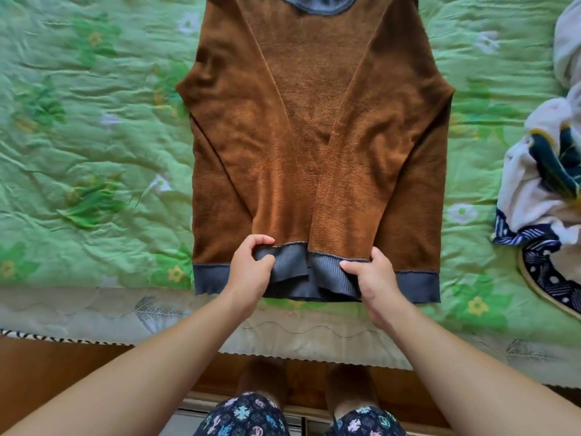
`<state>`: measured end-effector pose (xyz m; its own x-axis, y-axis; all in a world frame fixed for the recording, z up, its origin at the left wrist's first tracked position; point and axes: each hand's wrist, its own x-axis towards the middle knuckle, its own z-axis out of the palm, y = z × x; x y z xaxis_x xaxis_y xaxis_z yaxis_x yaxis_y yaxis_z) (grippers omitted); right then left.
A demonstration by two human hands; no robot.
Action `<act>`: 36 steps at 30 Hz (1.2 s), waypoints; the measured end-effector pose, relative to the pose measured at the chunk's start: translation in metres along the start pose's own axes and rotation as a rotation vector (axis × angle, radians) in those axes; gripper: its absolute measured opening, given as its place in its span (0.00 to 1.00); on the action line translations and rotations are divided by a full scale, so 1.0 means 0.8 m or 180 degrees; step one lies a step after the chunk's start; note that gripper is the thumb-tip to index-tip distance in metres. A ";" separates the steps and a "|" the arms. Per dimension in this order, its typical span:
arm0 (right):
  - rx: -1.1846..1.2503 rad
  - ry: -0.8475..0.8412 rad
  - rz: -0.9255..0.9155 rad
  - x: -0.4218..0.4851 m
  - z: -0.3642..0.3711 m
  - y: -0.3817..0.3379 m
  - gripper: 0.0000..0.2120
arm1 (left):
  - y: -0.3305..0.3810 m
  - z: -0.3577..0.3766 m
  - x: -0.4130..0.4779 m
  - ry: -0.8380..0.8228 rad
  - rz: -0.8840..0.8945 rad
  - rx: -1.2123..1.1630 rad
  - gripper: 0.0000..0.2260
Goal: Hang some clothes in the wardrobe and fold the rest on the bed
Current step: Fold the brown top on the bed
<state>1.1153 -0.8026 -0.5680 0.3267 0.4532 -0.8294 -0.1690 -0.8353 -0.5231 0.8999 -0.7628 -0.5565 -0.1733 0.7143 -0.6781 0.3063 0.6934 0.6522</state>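
Head view: left hand (251, 265) and right hand (371, 275) pinching grey ribbed cuffs (327, 272) of brown fleece sweater (314, 127) on green floral bed quilt (94, 136). Risk: uneven lift skews folded sleeves.

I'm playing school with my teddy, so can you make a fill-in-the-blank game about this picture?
1. The sweater lying on the bed is mostly ____.
2. Both sleeves are folded over the ____ of the sweater.
3. The left hand and right hand each grip a blue ____.
4. The crumpled white and blue cloth lies to the ____ of the sweater.

Missing words: brown; body; cuff; right
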 end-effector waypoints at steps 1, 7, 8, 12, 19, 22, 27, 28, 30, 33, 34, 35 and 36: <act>-0.0044 -0.0004 0.0003 -0.005 0.000 0.004 0.13 | -0.001 -0.007 -0.001 -0.0017 0.0052 0.0102 0.17; -0.1021 0.0156 -0.0238 -0.004 0.003 0.001 0.12 | -0.007 -0.031 0.006 -0.0162 0.0330 0.0680 0.20; -0.1508 0.0112 -0.0267 -0.007 0.003 -0.001 0.13 | -0.009 -0.033 0.007 -0.0242 0.0344 0.0931 0.20; -0.3500 0.0892 -0.1161 -0.023 -0.004 -0.003 0.34 | -0.022 -0.035 -0.002 0.0001 0.0995 0.2230 0.22; -0.4238 0.0644 -0.2222 -0.015 0.008 -0.001 0.24 | -0.005 -0.011 0.018 -0.0424 0.0444 0.0690 0.18; -0.4678 0.0483 -0.2323 -0.011 0.000 0.009 0.29 | -0.011 -0.011 0.020 -0.0767 0.0573 0.0828 0.19; -0.5302 -0.0350 -0.2981 -0.006 -0.029 0.023 0.43 | -0.031 -0.037 0.013 -0.0165 0.2065 0.3398 0.30; -0.5477 -0.0602 -0.2965 -0.003 -0.037 0.026 0.47 | -0.037 -0.043 0.009 -0.0152 0.2427 0.3807 0.34; -0.5703 -0.0851 -0.2920 0.004 -0.048 0.029 0.50 | -0.053 -0.055 0.005 -0.0451 0.2891 0.4336 0.41; -0.5682 -0.0862 -0.2932 0.008 -0.051 0.024 0.43 | -0.057 -0.068 0.014 -0.0608 0.2727 0.4498 0.43; -0.5659 -0.0854 -0.2967 0.008 -0.051 0.023 0.40 | -0.054 -0.069 0.016 -0.0651 0.2600 0.4499 0.42; -0.5646 -0.0831 -0.3045 0.009 -0.052 0.021 0.38 | -0.052 -0.069 0.016 -0.0710 0.2545 0.4498 0.41; -0.5640 -0.0799 -0.3143 0.009 -0.054 0.018 0.36 | -0.050 -0.070 0.016 -0.0761 0.2572 0.4466 0.39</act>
<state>1.1552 -0.8248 -0.5730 -0.4136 0.7428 -0.5266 0.9017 0.4142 -0.1239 0.8330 -0.7761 -0.5726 0.5442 0.7051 -0.4546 0.8241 -0.5507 0.1325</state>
